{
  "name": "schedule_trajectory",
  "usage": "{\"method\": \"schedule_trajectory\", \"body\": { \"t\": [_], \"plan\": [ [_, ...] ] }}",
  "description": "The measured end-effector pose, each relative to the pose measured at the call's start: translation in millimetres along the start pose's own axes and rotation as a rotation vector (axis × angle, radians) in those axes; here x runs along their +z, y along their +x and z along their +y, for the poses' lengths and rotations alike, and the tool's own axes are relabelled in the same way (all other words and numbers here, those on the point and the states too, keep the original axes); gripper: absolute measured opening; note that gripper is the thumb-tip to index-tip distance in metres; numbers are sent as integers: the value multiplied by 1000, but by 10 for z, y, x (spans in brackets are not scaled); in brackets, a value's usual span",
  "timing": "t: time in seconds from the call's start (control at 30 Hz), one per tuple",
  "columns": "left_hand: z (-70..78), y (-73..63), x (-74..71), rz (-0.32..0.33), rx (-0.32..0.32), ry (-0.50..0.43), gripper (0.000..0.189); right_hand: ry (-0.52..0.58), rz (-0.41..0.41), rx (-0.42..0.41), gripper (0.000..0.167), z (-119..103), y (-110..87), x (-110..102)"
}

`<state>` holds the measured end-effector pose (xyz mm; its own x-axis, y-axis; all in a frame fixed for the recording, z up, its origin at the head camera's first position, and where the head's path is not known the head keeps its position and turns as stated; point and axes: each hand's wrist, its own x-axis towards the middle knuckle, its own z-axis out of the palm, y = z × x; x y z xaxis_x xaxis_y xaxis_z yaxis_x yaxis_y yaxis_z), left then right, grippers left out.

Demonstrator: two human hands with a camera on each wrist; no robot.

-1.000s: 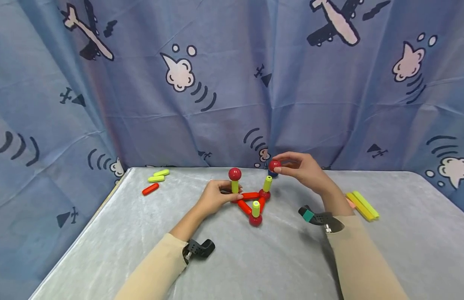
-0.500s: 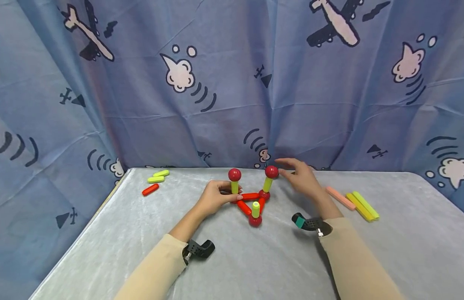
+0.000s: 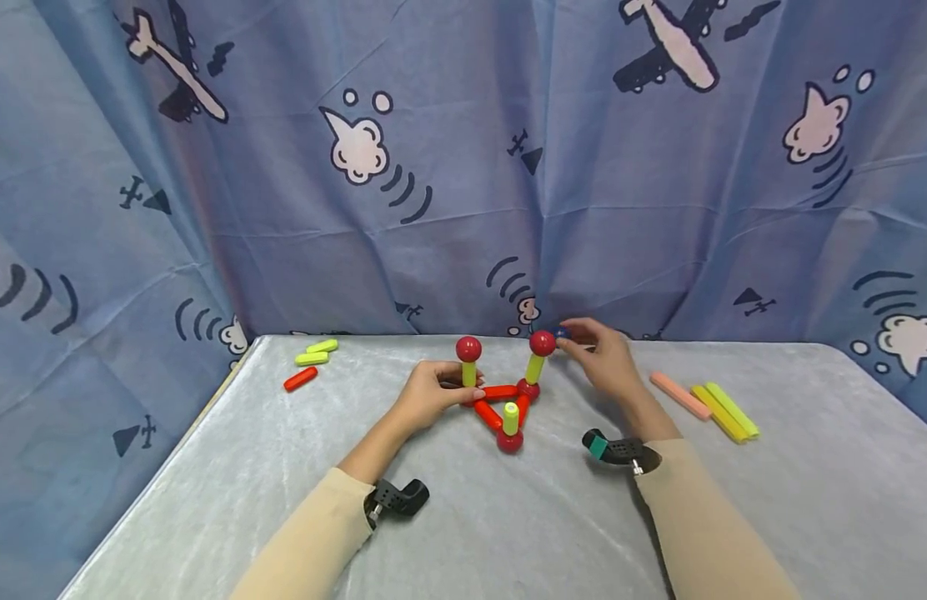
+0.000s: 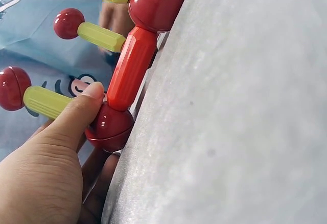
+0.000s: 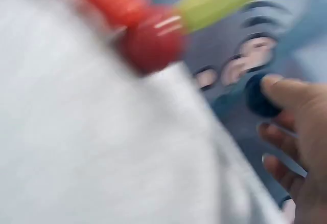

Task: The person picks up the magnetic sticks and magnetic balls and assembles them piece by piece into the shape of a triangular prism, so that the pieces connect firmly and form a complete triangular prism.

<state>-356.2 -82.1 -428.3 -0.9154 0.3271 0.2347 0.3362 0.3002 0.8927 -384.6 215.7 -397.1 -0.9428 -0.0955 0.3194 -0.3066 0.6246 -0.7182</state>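
A triangle of red rods (image 3: 500,392) joined by red balls (image 3: 511,441) lies on the table. Yellow-green rods (image 3: 512,418) stand up from its three corners, and the two far ones carry a red ball (image 3: 542,342) on top. My left hand (image 3: 424,402) grips the left corner, its thumb against the base red ball (image 4: 111,128). Just beyond the far right post, my right hand (image 3: 608,360) pinches a dark blue ball (image 5: 259,97) between thumb and fingers. The front post has a bare upper end.
At the table's right lie a salmon rod (image 3: 679,396) and two longer yellow rods (image 3: 726,412). Two short yellow-green rods (image 3: 312,358) and a red rod (image 3: 301,379) lie at the far left. A blue curtain (image 3: 448,167) hangs behind the table (image 3: 448,533).
My right hand set a red ball on the far right post and let go. It then picked up the dark blue ball behind that post. My left hand stayed put.
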Motion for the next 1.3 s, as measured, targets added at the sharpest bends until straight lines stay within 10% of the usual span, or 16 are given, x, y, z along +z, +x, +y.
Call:
{"method": "schedule_trajectory", "body": {
  "t": [0.17,0.43,0.67,0.8,1.03,1.3],
  "plan": [
    [-5,-5,-7,0,-16,-7,22,305,-23,-28,41,-361,-38,-422],
    [-18,-2,-32,-2,12,-3,23,325,-656,-241,31,-961,-103,-440],
    [-5,-12,-25,-15,4,-5,26,250,-866,-277,32,-1017,-123,-296],
    [-3,2,-3,-10,3,-8,25,250,-769,-278,32,-1005,-130,-333],
    [14,12,-50,-25,6,23,27,188,-236,-176,29,-898,-61,-324],
    [66,12,-266,-161,-21,96,44,121,-265,-149,39,-708,-37,-63]
  ]
}}
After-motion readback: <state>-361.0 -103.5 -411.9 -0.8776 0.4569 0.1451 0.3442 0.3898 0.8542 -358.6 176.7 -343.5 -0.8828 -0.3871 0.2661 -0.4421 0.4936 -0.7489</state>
